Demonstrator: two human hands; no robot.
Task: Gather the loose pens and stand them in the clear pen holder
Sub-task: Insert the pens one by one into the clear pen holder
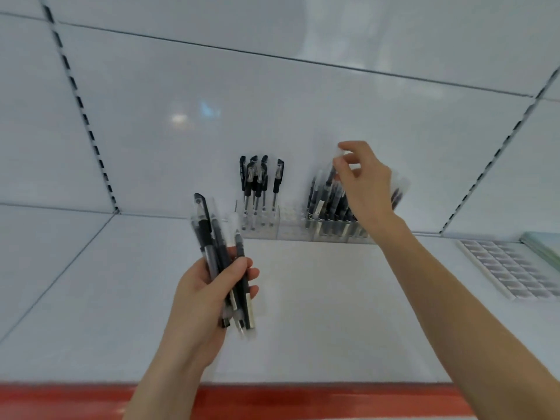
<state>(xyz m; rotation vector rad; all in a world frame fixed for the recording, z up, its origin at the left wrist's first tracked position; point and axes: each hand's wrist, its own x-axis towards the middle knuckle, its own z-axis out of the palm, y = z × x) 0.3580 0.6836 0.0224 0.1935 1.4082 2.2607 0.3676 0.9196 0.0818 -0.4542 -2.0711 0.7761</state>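
My left hand [209, 286] grips a bunch of several black and clear pens [222, 256], held upright above the white shelf. At the back of the shelf stands a clear pen holder [291, 227]. Its left part holds several black-capped pens [257, 183] standing upright. Its right part is packed with several dark pens [328, 204] leaning at angles. My right hand [363, 183] reaches over that right part and pinches the clear top of one pen [330, 174] between thumb and fingers. The hand hides some pens behind it.
The white shelf [318, 313] has a red front edge [303, 401] and a white back panel. At the far right lies a flat white tray with a grid of small dark items [512, 268], with a greenish stack [542, 247] beside it.
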